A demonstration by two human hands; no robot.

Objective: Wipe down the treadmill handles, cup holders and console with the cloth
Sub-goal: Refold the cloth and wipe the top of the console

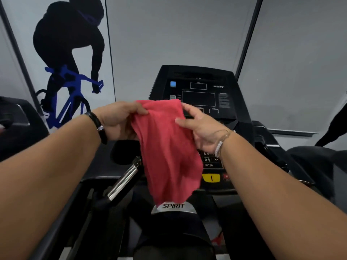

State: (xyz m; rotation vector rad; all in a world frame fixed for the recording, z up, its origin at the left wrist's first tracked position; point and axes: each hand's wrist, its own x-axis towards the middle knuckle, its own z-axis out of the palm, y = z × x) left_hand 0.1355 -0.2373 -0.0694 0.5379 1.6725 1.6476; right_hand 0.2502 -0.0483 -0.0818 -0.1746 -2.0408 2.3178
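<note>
A red cloth (167, 147) hangs in the air in front of the black treadmill console (199, 91). My left hand (118, 119) pinches the cloth's upper left corner. My right hand (201, 128) holds its upper right edge, thumb in front. The cloth's lower end dangles just above the silver Spirit badge (173, 206). It hides the middle of the console and part of the keypad (211, 162). A chrome pulse handle (124, 180) slants up at lower left. The left cup holder (122, 152) shows as a dark hollow behind my left wrist.
A yellow safety key (211, 178) sits below the keypad. The right side rail (270, 147) runs along behind my right forearm. Another black machine (16, 119) stands at the left. A cyclist mural (69, 62) covers the grey wall behind.
</note>
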